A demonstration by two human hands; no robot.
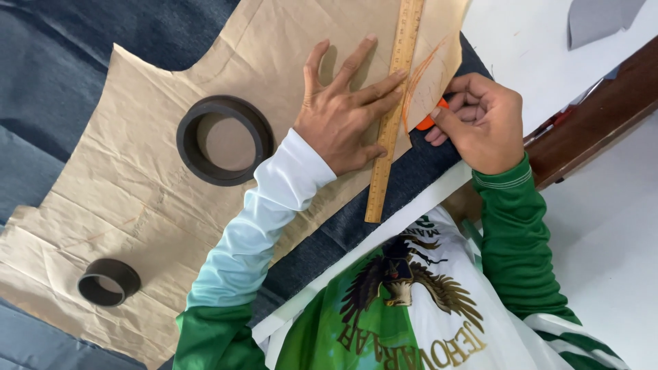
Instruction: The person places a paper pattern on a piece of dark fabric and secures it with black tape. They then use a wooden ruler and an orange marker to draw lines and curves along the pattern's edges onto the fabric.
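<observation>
Lying across a brown paper pattern (151,185) on dark denim cloth (62,82), a wooden ruler (392,116) is seen with its long axis running from the person's chest away toward the picture's top edge, tilted slightly right. It is pressed flat by the spread, open left hand (343,113). An orange chalk piece (428,121) is pinched in the curled right hand (480,123), just beside the ruler's edge.

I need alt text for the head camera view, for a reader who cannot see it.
The left hand presses a wooden ruler flat on a brown paper pattern over dark denim fabric; the right hand holds orange chalk at the ruler's edge. Two dark rings sit on the paper.
</observation>
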